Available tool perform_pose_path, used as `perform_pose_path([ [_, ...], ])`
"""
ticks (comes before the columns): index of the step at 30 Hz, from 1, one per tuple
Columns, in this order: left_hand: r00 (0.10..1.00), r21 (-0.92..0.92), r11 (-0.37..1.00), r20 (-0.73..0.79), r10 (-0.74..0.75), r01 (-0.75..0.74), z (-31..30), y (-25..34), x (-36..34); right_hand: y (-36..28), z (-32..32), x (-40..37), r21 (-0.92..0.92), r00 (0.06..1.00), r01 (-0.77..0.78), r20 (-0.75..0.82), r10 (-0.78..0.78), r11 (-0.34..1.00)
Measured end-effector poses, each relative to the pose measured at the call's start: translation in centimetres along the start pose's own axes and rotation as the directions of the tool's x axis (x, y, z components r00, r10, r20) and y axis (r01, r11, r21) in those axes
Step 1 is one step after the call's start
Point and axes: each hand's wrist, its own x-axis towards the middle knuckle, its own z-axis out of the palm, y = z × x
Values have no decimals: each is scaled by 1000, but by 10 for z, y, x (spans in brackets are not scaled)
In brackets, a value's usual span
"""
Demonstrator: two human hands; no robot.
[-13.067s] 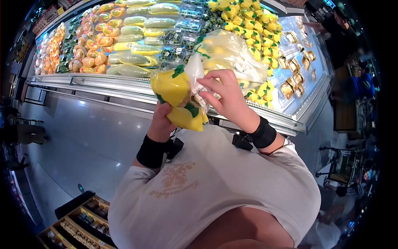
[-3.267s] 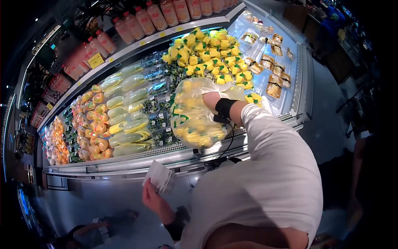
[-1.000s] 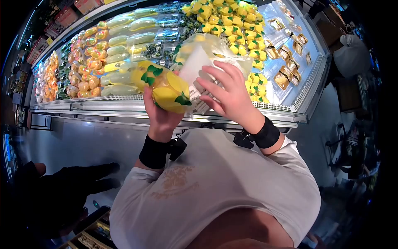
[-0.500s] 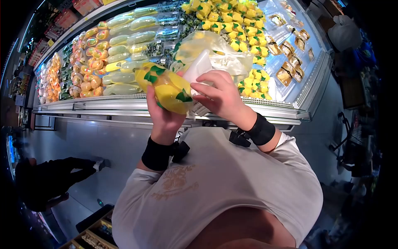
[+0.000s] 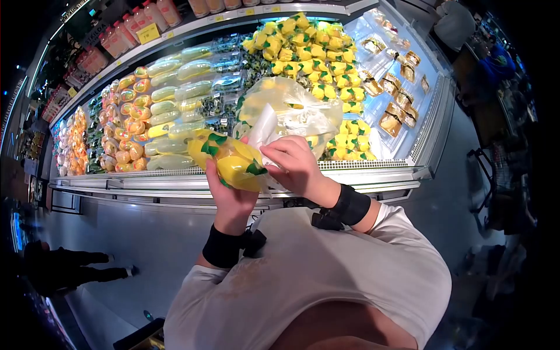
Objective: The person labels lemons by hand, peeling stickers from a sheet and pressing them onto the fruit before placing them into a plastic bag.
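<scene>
My left hand [image 5: 234,201] is cupping a yellow package [image 5: 233,163] from below, its thumb lying along the near left side and most of its fingers hiding behind. The package is tilting, left end higher than right, and green leaf shapes are showing on it under a shiny clear wrap. My right hand [image 5: 298,166] is bending its fingers inward, thumb and fingertips coming close together by the lower part of a curled white sheet [image 5: 264,124]; from my distant seat I am not managing to tell whether they are pinching it. The sheet is standing up just behind the package, leaning right. Black bands [image 5: 353,205] are circling both wrists.

Just beyond the sheet, I am seeing a translucent plastic bag [image 5: 315,119] resting on the display case [image 5: 146,186], yellow and green showing through it. Past the bag, more yellow packages [image 5: 303,55] are sitting in a heap. Long pale-green packages [image 5: 166,108] and round orange packages [image 5: 137,125] are lying in rows to the left, while brown packages [image 5: 391,122] are lying to the right. Farther off, pink bottles [image 5: 160,14] are lining a shelf, and someone in dark clothes [image 5: 70,268] is showing at far left.
</scene>
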Motion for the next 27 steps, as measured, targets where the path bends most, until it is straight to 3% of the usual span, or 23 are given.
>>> perform_pose_path([
  [6,990,-13,999,138,-32,34,-4,-2,4,1,-2,0,6,1000,-19,-3,19,1000],
  [11,998,0,999,24,53,-53,-1,-2,6,0,-3,0,-15,1000,-21,-1,21,1000],
  [12,999,-94,995,45,22,-18,-4,1,7,0,-3,1,-24,1000,-10,-18,10,1000],
  [15,995,-132,991,98,-19,32,-8,5,6,6,-2,-3,-77,1000,13,-16,-14,997],
  [18,998,-53,998,52,-31,33,-13,6,5,1,-4,-1,-104,1000,18,-8,-18,994],
  [23,1000,-96,995,-2,-26,26,-12,7,5,5,-6,0,8,996,56,73,-56,998],
  [27,999,-122,991,17,-51,53,-17,7,5,3,-5,1,71,992,-22,123,13,997],
])
